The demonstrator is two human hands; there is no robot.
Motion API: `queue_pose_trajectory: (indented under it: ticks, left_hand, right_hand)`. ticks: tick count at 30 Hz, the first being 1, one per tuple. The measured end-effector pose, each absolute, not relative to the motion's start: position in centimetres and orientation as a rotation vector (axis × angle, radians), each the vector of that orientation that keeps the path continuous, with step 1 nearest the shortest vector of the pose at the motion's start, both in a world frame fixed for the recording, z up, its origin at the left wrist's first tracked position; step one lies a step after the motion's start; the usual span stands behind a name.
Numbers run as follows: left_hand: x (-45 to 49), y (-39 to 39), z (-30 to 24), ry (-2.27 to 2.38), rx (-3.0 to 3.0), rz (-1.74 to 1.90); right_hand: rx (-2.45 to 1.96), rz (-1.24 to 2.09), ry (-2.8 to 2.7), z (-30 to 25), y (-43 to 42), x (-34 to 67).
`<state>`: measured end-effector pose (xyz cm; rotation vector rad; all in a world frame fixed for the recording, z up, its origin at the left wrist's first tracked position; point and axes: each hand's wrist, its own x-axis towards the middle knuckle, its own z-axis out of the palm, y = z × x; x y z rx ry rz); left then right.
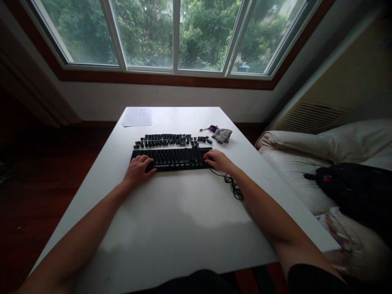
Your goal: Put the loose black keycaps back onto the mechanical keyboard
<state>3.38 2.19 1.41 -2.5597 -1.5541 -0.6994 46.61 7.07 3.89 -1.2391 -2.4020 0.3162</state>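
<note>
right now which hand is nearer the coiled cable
The right hand, at the right end of the keyboard: the coiled cable lies close to it, whereas the left hand is at the keyboard's left end.

One left hand (139,166) and one right hand (217,160) make a pair, with one black keyboard (172,158) between the two. It has one dark cable (234,188). The loose keycaps (159,143) are many; they are too small and crowded to count surely, though they seem to number a few dozen. One gray cloth (223,135), one small purple tool (213,128) and one white paper (137,117) make three more things on a single white worktop (171,220). Beyond it are four glass panes (147,32); at the right, one slatted vent (312,116).
</note>
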Motion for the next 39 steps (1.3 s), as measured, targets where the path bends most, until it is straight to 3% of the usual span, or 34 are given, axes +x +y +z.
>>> queue_pose_trajectory:
  ticks: [7, 14, 17, 25, 39]
  left_hand:
    - [3.4, 2.1, 1.5, -1.557, -2.570, -0.699]
    - [3.3, 2.1, 1.4, -1.560, -2.567, -0.695]
    - [3.3, 2.1, 1.4, -1.556, -2.569, -0.706]
    - [3.1, 2.3, 1.4, -1.528, -2.579, -0.687]
    - [2.6, 2.3, 1.8, -1.491, -2.641, -0.635]
  right_hand:
    - [-1.196, 0.207, -2.445, 3.7, 6.7, 46.3]
    - [-1.222, 0.357, -2.317, 4.4, 6.7, 46.0]
    - [-1.249, 0.512, -2.032, 4.9, 6.7, 45.1]
    - [-0.862, 1.374, -1.474, 5.2, 7.1, 41.5]
    - [-0.959, 1.624, -1.463, 3.0, 9.2, 40.0]
